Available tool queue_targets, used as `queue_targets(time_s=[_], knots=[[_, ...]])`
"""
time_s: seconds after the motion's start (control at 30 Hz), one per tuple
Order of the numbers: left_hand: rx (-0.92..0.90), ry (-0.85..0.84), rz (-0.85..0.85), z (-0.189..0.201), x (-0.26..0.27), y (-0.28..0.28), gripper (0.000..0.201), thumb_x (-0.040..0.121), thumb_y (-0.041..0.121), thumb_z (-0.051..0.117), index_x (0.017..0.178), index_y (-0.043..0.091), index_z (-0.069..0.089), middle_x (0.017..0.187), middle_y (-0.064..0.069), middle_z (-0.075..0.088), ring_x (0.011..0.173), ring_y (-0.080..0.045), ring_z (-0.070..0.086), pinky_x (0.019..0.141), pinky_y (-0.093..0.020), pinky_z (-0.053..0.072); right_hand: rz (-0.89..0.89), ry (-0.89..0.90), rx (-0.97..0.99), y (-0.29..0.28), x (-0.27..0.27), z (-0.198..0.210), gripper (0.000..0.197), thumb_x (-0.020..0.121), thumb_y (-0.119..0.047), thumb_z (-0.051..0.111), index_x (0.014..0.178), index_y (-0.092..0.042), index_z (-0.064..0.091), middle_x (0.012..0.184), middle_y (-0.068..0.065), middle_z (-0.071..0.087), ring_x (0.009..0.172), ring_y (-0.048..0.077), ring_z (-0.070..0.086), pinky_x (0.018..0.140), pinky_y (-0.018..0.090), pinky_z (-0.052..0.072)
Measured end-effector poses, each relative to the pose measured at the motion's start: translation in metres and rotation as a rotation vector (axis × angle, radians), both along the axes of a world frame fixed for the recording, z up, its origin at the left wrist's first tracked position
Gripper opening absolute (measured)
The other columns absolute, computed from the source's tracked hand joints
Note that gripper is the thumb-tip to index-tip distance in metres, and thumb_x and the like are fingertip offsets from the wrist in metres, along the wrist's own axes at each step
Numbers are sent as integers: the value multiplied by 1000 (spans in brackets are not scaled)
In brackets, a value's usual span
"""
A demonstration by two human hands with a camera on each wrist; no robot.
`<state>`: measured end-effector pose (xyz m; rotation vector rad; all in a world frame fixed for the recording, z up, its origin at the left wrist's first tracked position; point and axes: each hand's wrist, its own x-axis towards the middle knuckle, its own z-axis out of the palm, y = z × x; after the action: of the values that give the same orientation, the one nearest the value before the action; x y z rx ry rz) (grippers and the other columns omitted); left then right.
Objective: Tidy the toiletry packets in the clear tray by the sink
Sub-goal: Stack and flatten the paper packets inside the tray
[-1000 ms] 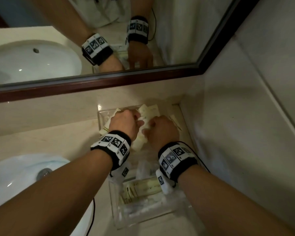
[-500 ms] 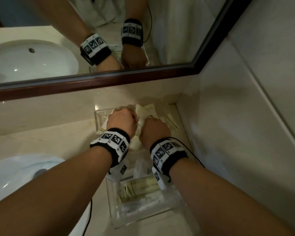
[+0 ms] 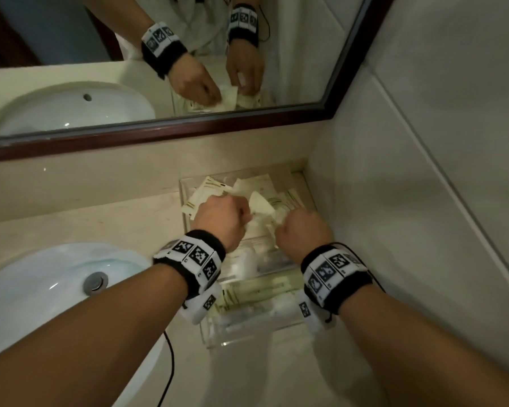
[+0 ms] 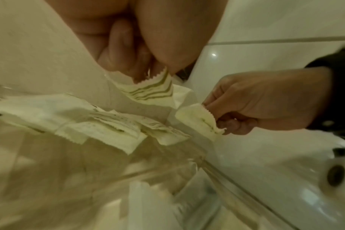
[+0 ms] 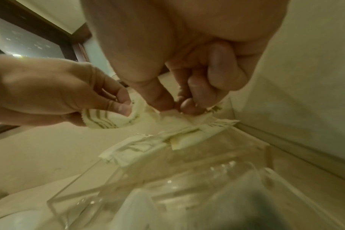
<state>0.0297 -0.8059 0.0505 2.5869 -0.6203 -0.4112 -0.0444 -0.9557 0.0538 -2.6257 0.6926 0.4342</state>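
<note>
A clear tray (image 3: 227,343) stands on the counter in the corner by the wall. Its far compartment holds several loose cream packets (image 3: 259,185) with green stripes. My left hand (image 3: 232,215) hovers over that pile and pinches a striped packet (image 4: 154,88) between thumb and fingers. Just to the right, my right hand (image 3: 294,227) pinches the edge of a cream packet (image 4: 197,119). I cannot tell whether both hands hold the same packet. The right wrist view shows the left hand's (image 5: 124,107) striped packet (image 5: 102,119) and my right hand (image 5: 177,107) pinching close together. The near compartment holds flat packets (image 3: 256,289).
A white sink (image 3: 41,289) with a metal drain lies left of the tray. The mirror (image 3: 276,54) with its dark frame runs above the backsplash. A tiled wall (image 3: 423,201) closes in on the right. A black cable (image 3: 171,365) hangs under my left arm.
My two hands have drawn a little apart over the far compartment, the right one shifting right. Both still pinch packets, held slightly above the pile.
</note>
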Motion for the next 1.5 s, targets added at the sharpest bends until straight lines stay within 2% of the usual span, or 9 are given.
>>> queue_targets(time_s=[0.1,0.2,0.27,0.47,0.63,0.8,1.2,1.37,1.5], knots=[[97,2,-91,-2,-25,9,10,87,19,62,84,25,69,84,-4,69,79,-30,65,65,-29,47,-26,-10,-26,2,-26,-4,21,83,-24,56,70,-10,46,75,6,54,68,23,53,57,25,38],[225,-18,-178,-11,-46,17,12,86,14,60,83,24,66,85,-3,67,76,-27,64,63,-29,46,-36,21,-9,10,-46,-12,25,84,-26,55,64,-14,46,90,10,65,83,29,64,64,27,46],[304,-31,-234,-16,-57,24,13,84,10,58,85,22,64,91,-5,65,76,-28,64,66,-33,51,-27,58,-16,17,-56,-16,23,87,-31,54,81,-10,60,104,12,66,94,31,64,73,30,48],[508,-99,-366,-35,-69,35,22,97,19,47,110,14,64,107,-10,64,93,-33,65,74,-36,50,-4,125,-24,36,-62,-38,33,92,-35,50,105,-7,63,113,12,65,102,30,63,79,33,50],[508,-26,-312,-55,-73,31,33,95,17,50,128,14,50,108,-12,61,92,-36,65,70,-39,50,37,91,-75,45,-44,-51,40,92,-38,49,115,-6,57,117,13,65,109,30,61,96,37,45],[437,58,-254,-67,-71,27,45,90,17,51,132,26,37,108,-11,59,86,-37,65,68,-41,50,65,94,-111,44,-39,-68,49,96,-40,44,132,-7,41,118,14,65,112,32,58,98,40,41],[327,167,-230,-70,-53,27,33,83,28,59,115,29,50,110,-7,67,97,-32,63,80,-39,53,41,121,-75,37,-27,-72,47,92,-45,52,119,-6,53,117,15,65,111,32,60,87,36,48],[227,-9,-110,-54,-44,23,21,87,44,57,98,27,63,93,-4,67,83,-27,65,64,-28,41,24,-14,-80,31,-13,-60,34,87,-37,46,92,-7,62,96,14,70,89,32,65,75,34,51],[30,-32,72,-40,-21,17,13,86,40,58,87,28,64,81,0,70,76,-26,66,64,-29,50,-72,-175,-12,25,10,-38,31,86,-39,49,87,-13,64,84,9,70,79,30,66,71,37,55]])
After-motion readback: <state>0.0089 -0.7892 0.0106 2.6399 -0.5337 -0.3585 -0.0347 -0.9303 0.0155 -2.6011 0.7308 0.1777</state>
